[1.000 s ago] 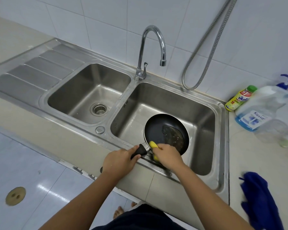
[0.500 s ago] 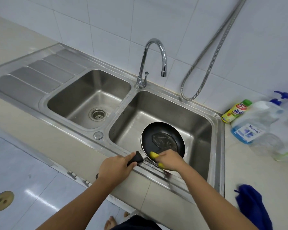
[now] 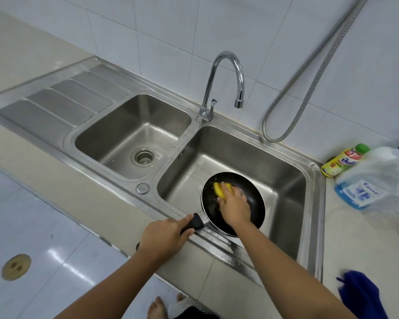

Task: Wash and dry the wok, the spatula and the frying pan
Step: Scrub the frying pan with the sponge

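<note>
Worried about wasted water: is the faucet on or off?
Off, it seems: no stream shows below the faucet spout over the right basin.

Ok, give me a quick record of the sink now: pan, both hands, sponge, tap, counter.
frying pan: in right basin, handle toward the front rim
left hand: grips the pan handle
right hand: presses yellow sponge into the pan
tap: no water seen running
counter: blue cloth, yellow bottle
wok, spatula: not in view

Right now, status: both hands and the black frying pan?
Left hand grips black handle. Right hand holds yellow sponge inside black round frying pan, in right steel sink basin. Chrome tap dry; nothing in the way.
</note>
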A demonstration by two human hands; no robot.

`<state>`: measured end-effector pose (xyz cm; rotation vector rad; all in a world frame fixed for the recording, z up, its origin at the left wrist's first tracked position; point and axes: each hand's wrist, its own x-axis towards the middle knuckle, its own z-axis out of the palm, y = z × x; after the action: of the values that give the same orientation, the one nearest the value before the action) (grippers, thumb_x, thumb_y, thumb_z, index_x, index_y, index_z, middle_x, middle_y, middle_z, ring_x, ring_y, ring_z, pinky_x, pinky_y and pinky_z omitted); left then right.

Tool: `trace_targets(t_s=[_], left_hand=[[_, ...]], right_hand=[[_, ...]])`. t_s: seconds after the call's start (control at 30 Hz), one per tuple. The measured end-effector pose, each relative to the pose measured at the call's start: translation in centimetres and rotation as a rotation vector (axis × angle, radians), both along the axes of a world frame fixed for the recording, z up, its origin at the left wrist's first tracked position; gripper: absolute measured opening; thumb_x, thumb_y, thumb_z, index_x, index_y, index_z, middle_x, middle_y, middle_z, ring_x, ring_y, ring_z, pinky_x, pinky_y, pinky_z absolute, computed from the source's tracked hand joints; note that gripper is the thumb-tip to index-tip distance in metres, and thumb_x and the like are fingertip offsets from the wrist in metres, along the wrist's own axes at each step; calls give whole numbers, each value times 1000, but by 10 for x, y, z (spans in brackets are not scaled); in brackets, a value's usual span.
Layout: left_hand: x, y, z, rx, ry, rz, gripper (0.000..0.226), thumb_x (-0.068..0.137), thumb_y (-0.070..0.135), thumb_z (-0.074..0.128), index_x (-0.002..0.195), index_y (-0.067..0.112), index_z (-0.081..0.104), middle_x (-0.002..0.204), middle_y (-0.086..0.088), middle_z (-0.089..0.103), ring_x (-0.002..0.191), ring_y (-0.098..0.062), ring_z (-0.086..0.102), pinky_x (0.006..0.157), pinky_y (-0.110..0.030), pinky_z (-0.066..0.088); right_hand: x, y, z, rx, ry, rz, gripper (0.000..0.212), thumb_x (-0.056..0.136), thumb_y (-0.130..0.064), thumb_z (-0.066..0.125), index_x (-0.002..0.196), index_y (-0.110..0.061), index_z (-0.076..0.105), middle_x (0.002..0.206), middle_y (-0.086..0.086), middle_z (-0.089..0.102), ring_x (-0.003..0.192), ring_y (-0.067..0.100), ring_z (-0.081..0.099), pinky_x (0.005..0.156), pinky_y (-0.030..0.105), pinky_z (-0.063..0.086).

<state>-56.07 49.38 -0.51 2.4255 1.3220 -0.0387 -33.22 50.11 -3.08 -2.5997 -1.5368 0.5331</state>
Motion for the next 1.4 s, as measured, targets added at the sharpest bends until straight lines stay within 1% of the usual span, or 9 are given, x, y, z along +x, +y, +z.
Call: trace_targets(t_s=[0.07,0.2,0.3,0.4,0.67,0.8,0.93,1.1,1.4], left_hand=[[0,-1,0,-3,-1,5,52,96,61,28,147,46,27,112,3,65,100,-18,63,78,-30,49],[0,1,5,-49,-30,44,50,96,61,31,145,48,31,105,5,68,96,-15,63,76,-28,48],[5,1,13,-79,-35,78,48,96,60,35,143,50,34,109,5,69,102,-15,62,78,-27,45],[18,5,25,-65,-48,106,48,94,61,37,141,52,36,111,7,69,103,-15,62,80,-28,48],[79,19,47,-15,-115,98,48,90,65,41,137,54,41,103,5,71,94,-18,66,77,-31,53],[109,22,48,-5,-125,79,47,91,64,42,137,52,43,104,6,72,95,-19,67,73,-29,53],[135,29,49,-20,-143,54,45,91,60,46,135,49,48,107,5,72,96,-19,66,71,-29,51],[164,37,55,4,-137,-4,36,91,54,50,126,46,55,99,4,73,95,-22,65,70,-30,49],[188,56,57,27,-97,-4,31,91,55,49,121,48,55,93,9,71,89,-17,65,70,-31,52]], right_hand=[[0,-4,1,-4,0,-32,54,98,-35,43,148,-43,24,144,10,32,121,34,42,98,42,42],[-3,-11,5,-35,55,213,48,98,-24,41,141,-42,39,122,9,41,104,35,55,86,41,47],[5,-14,14,-60,43,94,35,100,-40,37,127,-26,55,120,12,55,105,36,60,86,40,48],[-3,-29,31,-17,49,121,52,95,-62,35,98,-19,64,101,7,66,96,31,63,79,37,49],[64,-52,64,153,-179,42,51,100,-51,31,90,-17,67,98,1,67,90,25,65,67,32,44],[89,-69,60,287,-208,77,62,94,-59,25,79,-17,68,83,1,65,77,26,66,56,30,38],[159,-90,59,295,-168,-186,50,97,-60,29,99,-27,67,91,-3,57,90,21,61,64,32,42],[229,-86,62,276,-188,-393,46,96,-46,44,138,-28,47,127,11,50,113,32,53,84,39,48],[278,-62,33,365,-152,-580,41,99,-34,47,140,-27,45,136,11,40,119,31,48,88,41,48]])
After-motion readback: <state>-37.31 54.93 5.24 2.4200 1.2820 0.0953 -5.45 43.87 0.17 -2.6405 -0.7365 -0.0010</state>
